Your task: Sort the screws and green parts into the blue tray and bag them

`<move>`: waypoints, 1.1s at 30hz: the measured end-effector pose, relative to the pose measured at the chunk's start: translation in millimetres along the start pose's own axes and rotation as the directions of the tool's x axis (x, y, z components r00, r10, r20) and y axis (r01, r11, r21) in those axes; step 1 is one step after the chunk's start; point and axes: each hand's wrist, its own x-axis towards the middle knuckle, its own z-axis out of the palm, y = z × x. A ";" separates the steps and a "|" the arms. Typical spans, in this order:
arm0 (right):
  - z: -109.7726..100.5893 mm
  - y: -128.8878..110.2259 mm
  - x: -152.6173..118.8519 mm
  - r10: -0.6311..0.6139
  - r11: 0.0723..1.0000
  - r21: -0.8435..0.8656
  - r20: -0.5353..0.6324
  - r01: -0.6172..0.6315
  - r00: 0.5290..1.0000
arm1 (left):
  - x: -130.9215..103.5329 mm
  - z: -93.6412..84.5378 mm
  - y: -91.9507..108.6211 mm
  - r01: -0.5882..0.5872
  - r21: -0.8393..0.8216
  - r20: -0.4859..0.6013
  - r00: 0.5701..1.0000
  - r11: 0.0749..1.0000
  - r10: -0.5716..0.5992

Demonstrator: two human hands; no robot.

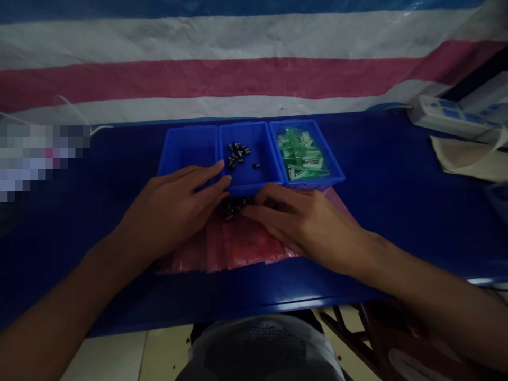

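Note:
My left hand (174, 203) reaches over the front edge of the left and middle blue trays, its fingers stretched out and slightly apart. It shows nothing in its grasp. My right hand (307, 219) is in front of the middle tray, fingers curled and thumb drawn in at a pile of small black screws (231, 208). What its fingertips pinch, if anything, is hidden. The pile lies between both hands on red plastic bags (242, 243). More black screws (237, 153) sit in the middle blue tray (266, 170), one apart from the rest.
The left blue tray (190, 143) joins the row. The right blue tray (336, 172) holds green plastic packets (301, 153) with pale parts. A white power strip (448, 114) and a beige cloth-like piece (464, 159) lie right on the blue table (381, 211). A striped sheet (238, 42) hangs behind.

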 end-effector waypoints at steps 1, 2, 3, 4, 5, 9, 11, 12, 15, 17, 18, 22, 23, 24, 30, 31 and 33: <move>-0.5 0.0 0.5 0.021 0.998 0.053 -0.030 -0.019 0.999 | -0.1 -0.1 -0.6 0.007 -0.018 0.004 1.000 1.000 -0.007; -1.3 0.0 1.4 0.039 0.993 0.117 -0.057 -0.032 0.998 | -0.3 -0.1 -1.2 0.008 -0.040 0.003 1.000 0.999 -0.008; -2.3 -0.1 2.4 0.056 0.981 0.190 -0.083 -0.039 0.995 | -0.4 -0.1 -1.7 0.002 -0.057 -0.001 1.000 0.998 -0.002; -3.5 -0.4 3.5 0.078 0.962 0.269 -0.101 -0.048 0.992 | -0.4 -0.2 -2.0 -0.011 -0.060 -0.007 1.000 0.998 0.011; -4.9 -0.8 4.7 0.116 0.931 0.357 -0.107 -0.071 0.988 | -0.2 -0.3 -2.2 -0.026 -0.049 -0.013 1.000 0.998 0.026; -10.1 -3.2 8.5 0.353 0.529 0.780 0.155 -0.334 0.922 | 2.0 -2.5 -0.1 -0.090 0.097 -0.027 0.995 0.991 0.093; -11.9 -3.5 9.9 0.364 0.269 0.860 0.325 -0.433 0.873 | 3.6 -4.4 1.8 -0.112 0.141 -0.037 0.992 0.984 0.118; -12.4 -3.4 10.5 0.369 0.195 0.872 0.359 -0.448 0.858 | 4.3 -5.4 2.7 -0.120 0.154 -0.039 0.991 0.981 0.127; -13.8 -2.9 12.0 0.511 0.175 0.914 0.234 -0.367 0.827 | 5.4 -7.2 4.5 -0.124 0.179 -0.040 0.990 0.976 0.133; -15.7 -3.5 11.7 0.597 0.270 0.920 0.073 -0.286 0.799 | 5.1 -7.3 4.4 -0.119 0.188 -0.034 0.991 0.975 0.127; -16.9 -4.0 10.8 0.608 0.349 0.898 0.002 -0.269 0.794 | 4.6 -7.2 3.9 -0.117 0.190 -0.039 0.991 0.975 0.126; -15.9 -5.0 3.4 0.351 0.858 0.450 -0.157 -0.250 0.923 | 2.9 -6.1 1.3 -0.115 0.150 -0.032 0.992 0.982 0.121; -13.2 -4.6 1.5 0.236 0.942 0.272 -0.115 -0.198 0.965 | 2.8 -5.9 0.8 -0.111 0.135 -0.025 0.993 0.985 0.116; -9.7 -3.9 -0.1 0.129 0.986 0.111 -0.043 -0.124 0.991 | 2.9 -5.8 0.5 -0.113 0.121 -0.022 0.993 0.986 0.117; 5.3 2.6 -0.2 -0.124 0.967 -0.204 0.129 0.149 0.984 | 2.1 -5.2 -0.9 -0.147 0.114 -0.046 0.987 0.983 0.153; 5.1 3.6 0.4 -0.135 0.967 -0.201 0.108 0.155 0.985 | 1.2 -5.0 -1.4 -0.143 0.111 -0.044 0.988 0.983 0.149; 3.8 4.7 1.3 -0.149 0.968 -0.192 0.066 0.159 0.987 | -0.8 -4.3 -2.8 -0.127 0.099 -0.037 0.991 0.987 0.132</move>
